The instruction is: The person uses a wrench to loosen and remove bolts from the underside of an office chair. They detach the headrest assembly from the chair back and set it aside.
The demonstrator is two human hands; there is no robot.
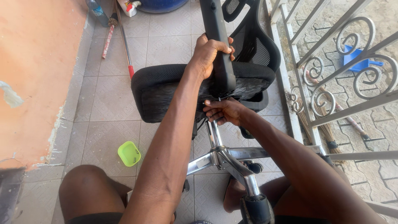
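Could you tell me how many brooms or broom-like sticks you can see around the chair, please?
3: two handles lying on the tiles upper left, one straw broom behind the railing at right. Others may be hidden.

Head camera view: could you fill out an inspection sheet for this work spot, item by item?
Surface: grey tiled floor, orange wall with chipped paint on the left.
Job's things: black mesh office chair tipped on its side; chrome base toward the person.
Clutter: green tub on the tiles; broom and bottle by the wall.
Grippers: left hand grips the black armrest; right hand works under the seat.
Cables: nothing seen.
Surroundings: white scrolled railing, straw brooms and blue dustpan behind it.
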